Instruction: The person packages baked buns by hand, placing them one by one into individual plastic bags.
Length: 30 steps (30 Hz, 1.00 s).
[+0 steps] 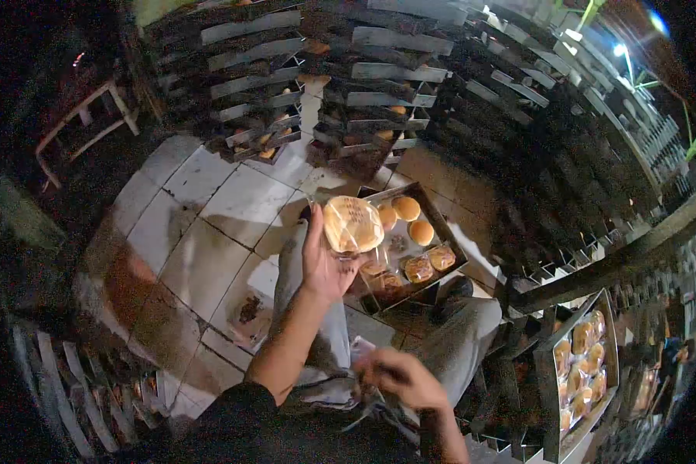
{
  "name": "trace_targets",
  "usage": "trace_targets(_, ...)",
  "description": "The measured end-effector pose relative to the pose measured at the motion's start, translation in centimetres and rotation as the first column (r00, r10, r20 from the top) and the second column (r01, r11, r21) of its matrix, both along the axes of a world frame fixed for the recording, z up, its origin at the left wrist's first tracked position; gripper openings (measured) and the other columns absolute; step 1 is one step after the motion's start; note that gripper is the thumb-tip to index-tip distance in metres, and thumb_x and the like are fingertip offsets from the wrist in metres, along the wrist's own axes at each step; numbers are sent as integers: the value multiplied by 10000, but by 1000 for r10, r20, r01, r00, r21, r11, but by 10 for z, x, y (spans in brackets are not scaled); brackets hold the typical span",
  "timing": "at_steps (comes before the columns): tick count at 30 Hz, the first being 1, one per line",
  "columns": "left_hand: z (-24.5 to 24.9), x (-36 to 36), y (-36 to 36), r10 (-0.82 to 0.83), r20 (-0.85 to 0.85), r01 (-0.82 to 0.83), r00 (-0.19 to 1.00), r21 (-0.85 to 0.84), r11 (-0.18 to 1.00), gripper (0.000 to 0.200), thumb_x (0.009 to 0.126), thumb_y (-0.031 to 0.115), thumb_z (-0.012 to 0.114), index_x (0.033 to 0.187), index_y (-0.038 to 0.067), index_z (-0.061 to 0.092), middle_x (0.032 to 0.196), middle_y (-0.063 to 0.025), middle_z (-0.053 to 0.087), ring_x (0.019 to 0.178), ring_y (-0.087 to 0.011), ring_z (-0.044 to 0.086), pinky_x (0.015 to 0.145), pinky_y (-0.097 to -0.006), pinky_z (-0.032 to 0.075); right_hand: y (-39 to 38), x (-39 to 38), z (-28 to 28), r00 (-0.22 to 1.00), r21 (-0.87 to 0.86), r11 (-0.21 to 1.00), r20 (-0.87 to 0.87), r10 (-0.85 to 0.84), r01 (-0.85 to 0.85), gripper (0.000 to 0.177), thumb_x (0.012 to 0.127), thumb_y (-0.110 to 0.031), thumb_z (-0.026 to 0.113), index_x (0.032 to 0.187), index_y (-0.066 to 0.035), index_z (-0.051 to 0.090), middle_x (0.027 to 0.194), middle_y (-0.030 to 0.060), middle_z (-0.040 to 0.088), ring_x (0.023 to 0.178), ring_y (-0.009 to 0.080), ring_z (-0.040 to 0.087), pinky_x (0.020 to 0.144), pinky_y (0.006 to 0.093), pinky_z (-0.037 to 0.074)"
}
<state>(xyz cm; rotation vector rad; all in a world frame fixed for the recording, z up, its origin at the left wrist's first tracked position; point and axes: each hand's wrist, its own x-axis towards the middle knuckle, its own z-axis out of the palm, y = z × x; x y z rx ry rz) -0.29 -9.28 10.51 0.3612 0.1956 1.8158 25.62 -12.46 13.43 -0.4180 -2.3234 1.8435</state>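
My left hand point(326, 267) holds up a round, flattish bread bun point(352, 224) in clear plastic wrap with dark print on it. Its thumb and fingers grip the bun's left and lower edges. Over my lap, my right hand point(404, 377) is blurred, with its fingers curled in. A small pale pinkish piece point(360, 347) shows at its fingertips, too smeared to name. Beyond the left hand, a dark tray point(455, 246) on the floor holds loose round buns point(421, 232) and wrapped, darker-topped breads point(418, 268).
Stacks of dark slatted trays point(255, 54) rise at the back and along the right. At the lower right, another tray point(547, 387) holds several wrapped breads. A wooden stool-like frame point(85, 127) stands at the far left. White tiles point(209, 247) cover the floor.
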Motion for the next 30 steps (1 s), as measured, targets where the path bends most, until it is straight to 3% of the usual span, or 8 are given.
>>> trace_targets(1, 8, 6, -9, 11, -3, -11, 1000, -10, 1000, 820, 987, 697, 328, 1373, -7, 496, 1268, -275, 628, 1178, -398, 634, 908, -472, 596, 2, -5, -2, 936, 184, 941, 159, -313, 284, 471, 791, 77, 679, 1251, 5, 605, 1088, 140, 661, 1026, 258, 647, 906, 353, 501)
trace_targets(3, 20, 25, -37, 85, -63, -101, 994, -321, 942, 861, 978, 719, 313, 1398, -15, 473, 1279, -295, 614, 1192, -404, 623, 984, -498, 550, 18, -29, 3, 765, 412, 645, -350, -540, 644, 487, 777, 99, 701, 1245, -8, 616, 1139, 161, 642, 1062, 287, 640, 927, 353, 506)
trace_targets(11, -57, 6, -151, -441, -549, -319, 710, -809, 493, 742, 1027, 604, 408, 1427, -19, 459, 1330, -189, 585, 1162, -276, 628, 934, -405, 549, 32, -80, -59, 711, 136, 733, -409, -572, 667, 162, 858, 22, 691, 1018, 17, 706, 975, 151, 709, 919, 267, 685, 839, 333, 520)
trace_targets(14, -22, 12, -140, -60, -989, -757, -134, 63, 650, 382, 931, 110, 704, 1283, 6, 600, 1158, -153, 657, 965, -234, 663, 760, -311, 539, 32, -101, -54, 689, 148, 715, -452, -566, 684, 151, 869, 27, 681, 1018, 20, 705, 954, 140, 715, 857, 248, 694, 804, 317, 525)
trace_targets(19, -25, -8, -109, 210, -963, -705, -169, 267, 656, 140, 907, -19, 676, 1046, -30, 670, 1024, -129, 674, 897, -207, 660, 742, -305, 519, 41, -107, -19, 759, 350, 705, -502, -415, 617, 150, 838, 3, 729, 985, -25, 721, 940, 127, 707, 814, 272, 696, 762, 325, 541)
trace_targets(23, -24, -16, -125, 187, -925, -657, 331, -84, 749, 103, 911, -95, 642, 996, -40, 662, 979, -114, 662, 779, -157, 658, 701, -272, 537, 46, -93, -22, 650, 384, 542, -591, -477, 747, 112, 848, -42, 733, 956, -14, 721, 959, 117, 685, 842, 259, 659, 799, 311, 511)
trace_targets(26, -38, -13, -113, 200, -870, -684, 450, -192, 704, 115, 887, -45, 709, 982, -32, 646, 900, -92, 642, 693, -115, 605, 622, -244, 487, 59, -81, -59, 728, -184, 747, -170, -664, 638, 88, 873, -51, 734, 914, 25, 718, 908, 73, 703, 858, 146, 631, 817, 284, 487)
trace_targets(30, -22, -17, -92, 317, -943, -787, 106, 115, 606, 173, 877, 78, 763, 872, 34, 596, 776, -31, 587, 651, -113, 525, 597, -274, 458, 76, -89, -31, 710, -180, 718, -120, -694, 672, 119, 854, -76, 752, 891, 31, 718, 924, 74, 724, 876, 142, 644, 831, 283, 492)
